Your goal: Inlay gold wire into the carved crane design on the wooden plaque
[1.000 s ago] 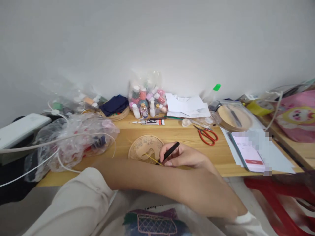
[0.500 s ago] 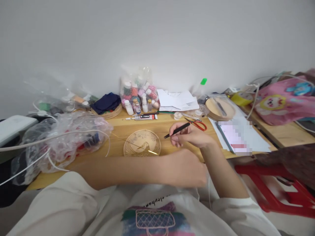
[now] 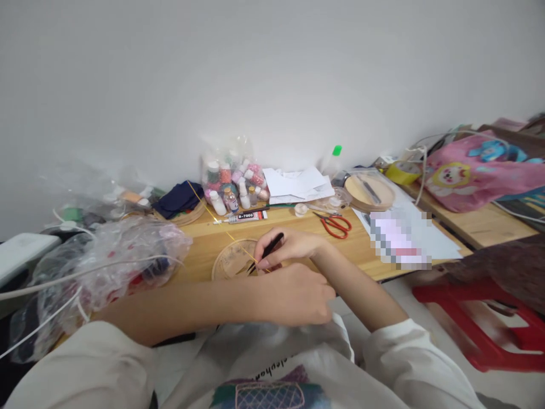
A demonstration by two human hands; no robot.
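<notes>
My right hand [image 3: 293,245] is closed around black tweezers [image 3: 273,244], their tips pointing down and left over a pale round disc [image 3: 223,258] with a dark drawn pattern. A thin golden strand [image 3: 230,234] slants from the upper left past the tweezer tips and the right fingertips. It then goes out of sight behind my left arm. In front of the disc, my left hand [image 3: 306,292] is curled, its back to me; whatever its fingers hold is hidden. The left forearm covers the disc's near part.
Red-handled scissors [image 3: 336,226] lie right of the hands. Behind stand small bottles [image 3: 231,200], a glue tube [image 3: 247,216] and white papers [image 3: 298,186]. Crumpled plastic bags [image 3: 128,255] fill the left. A wooden hoop [image 3: 369,193] lies at the right, beside a blurred-out screen [image 3: 395,238].
My right hand has moved left and down, bringing the tweezers over the disc. The golden strand now stretches up to the left. My left hand has shifted slightly left; the view has tilted a little.
</notes>
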